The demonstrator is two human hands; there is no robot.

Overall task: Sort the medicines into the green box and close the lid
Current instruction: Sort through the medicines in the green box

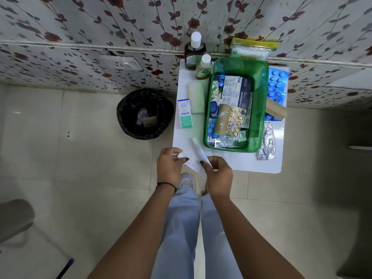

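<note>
Fingers [215, 160] of my right hand [219, 178] pinch the near end of the slim carton [198, 148], my left hand [170, 168] pinches the leaflet [191, 163]; green box [263, 109] lies just ahead-right, nearer my right.

Both forearms stretched from the lower edge to the frame's middle. The left hand [170, 168] — a dark band [166, 185] at its wrist — pinched a white leaflet [192, 165]; the right hand [218, 176], fingers curled, held a thin white box [198, 148].
</note>
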